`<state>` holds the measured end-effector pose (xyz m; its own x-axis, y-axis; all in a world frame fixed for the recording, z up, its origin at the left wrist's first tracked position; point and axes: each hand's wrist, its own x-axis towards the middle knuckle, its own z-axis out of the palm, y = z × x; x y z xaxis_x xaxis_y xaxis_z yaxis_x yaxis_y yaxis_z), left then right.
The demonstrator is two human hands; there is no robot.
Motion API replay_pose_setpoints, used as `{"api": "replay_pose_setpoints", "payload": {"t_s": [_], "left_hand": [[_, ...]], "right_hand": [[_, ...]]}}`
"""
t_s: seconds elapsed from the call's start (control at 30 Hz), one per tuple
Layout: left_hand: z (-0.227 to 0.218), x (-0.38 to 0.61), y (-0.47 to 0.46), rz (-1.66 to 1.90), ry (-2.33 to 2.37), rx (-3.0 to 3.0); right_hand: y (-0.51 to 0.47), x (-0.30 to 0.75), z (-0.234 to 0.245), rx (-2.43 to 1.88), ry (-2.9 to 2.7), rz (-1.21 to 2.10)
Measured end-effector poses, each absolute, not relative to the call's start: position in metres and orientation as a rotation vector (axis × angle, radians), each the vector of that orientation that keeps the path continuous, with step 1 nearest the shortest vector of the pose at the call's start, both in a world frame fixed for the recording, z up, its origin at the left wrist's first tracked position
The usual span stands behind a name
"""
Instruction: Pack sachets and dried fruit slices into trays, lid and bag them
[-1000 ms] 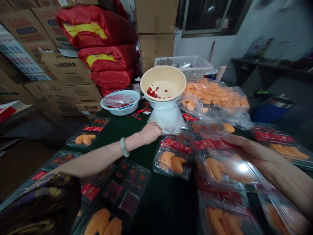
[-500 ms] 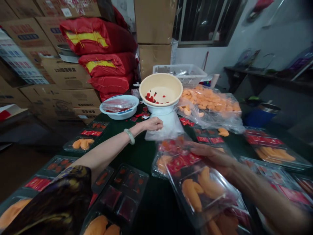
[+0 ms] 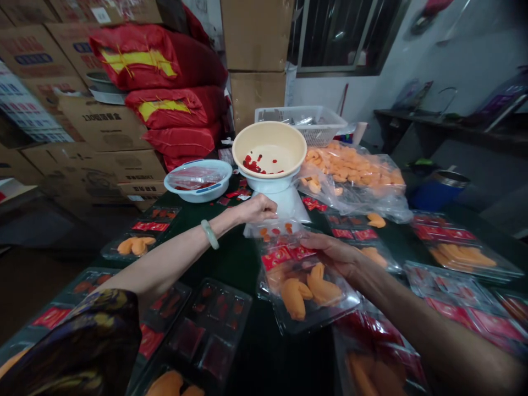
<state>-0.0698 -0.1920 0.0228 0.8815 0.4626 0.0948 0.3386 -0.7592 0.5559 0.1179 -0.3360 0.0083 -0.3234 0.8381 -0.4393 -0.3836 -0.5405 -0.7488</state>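
Observation:
My left hand (image 3: 258, 209) reaches forward with its fingers curled on the edge of a clear plastic bag (image 3: 289, 206) at the foot of a white stand. A green bangle (image 3: 210, 234) circles that wrist. My right hand (image 3: 334, 254) grips a clear plastic tray (image 3: 305, 286) holding orange pieces and red packets, lifted and tilted over another filled tray. Above the bag, a cream bowl (image 3: 270, 148) with small red bits sits on a white bowl.
Several filled clear trays cover the dark green table (image 3: 235, 258). A big bag of orange pieces (image 3: 355, 170) lies at back right, a blue-rimmed bowl (image 3: 198, 179) at back left, a white basket (image 3: 305, 122) behind. Red sacks (image 3: 165, 82) and cardboard boxes stack at left.
My right hand has picked up a filled tray from the right and carried it left toward the middle. My left hand stays at the bag, shifted slightly.

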Motion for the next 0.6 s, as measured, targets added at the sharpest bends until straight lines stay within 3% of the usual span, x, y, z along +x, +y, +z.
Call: {"api": "replay_pose_setpoints", "payload": {"t_s": [0.47,0.6], "left_hand": [[0.055,-0.081,-0.286,0.229,0.397,3.123],[0.056,-0.092,-0.321,0.438,0.574,3.303]], "right_hand": [[-0.4,0.105,0.021,-1.12,-0.858,1.65],[-0.436,0.103,0.031,-1.177,-0.912,1.595]]}}
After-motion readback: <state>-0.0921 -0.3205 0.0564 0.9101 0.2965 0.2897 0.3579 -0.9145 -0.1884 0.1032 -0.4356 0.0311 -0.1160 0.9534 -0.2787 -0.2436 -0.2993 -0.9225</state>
